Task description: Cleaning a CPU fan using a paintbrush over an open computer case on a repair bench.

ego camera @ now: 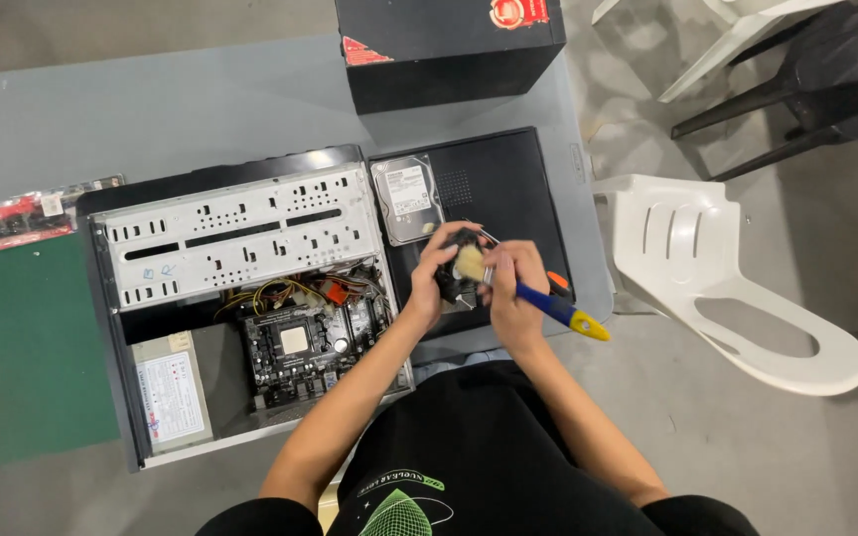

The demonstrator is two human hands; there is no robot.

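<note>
Left hand (436, 273) grips a small black fan part (452, 281) above the black side panel (508, 189) near the table's (201, 109) right edge. Right hand (510, 288) is closed around a blue-and-yellow brush (558, 310), bristles touching the part.

Risk, as judged: loosened dust could drop into the open computer case (240, 298) just beside; a slack grip could drop the part onto the hard drive (407, 199).

Part mostly hidden by fingers; exact kind unclear.
</note>
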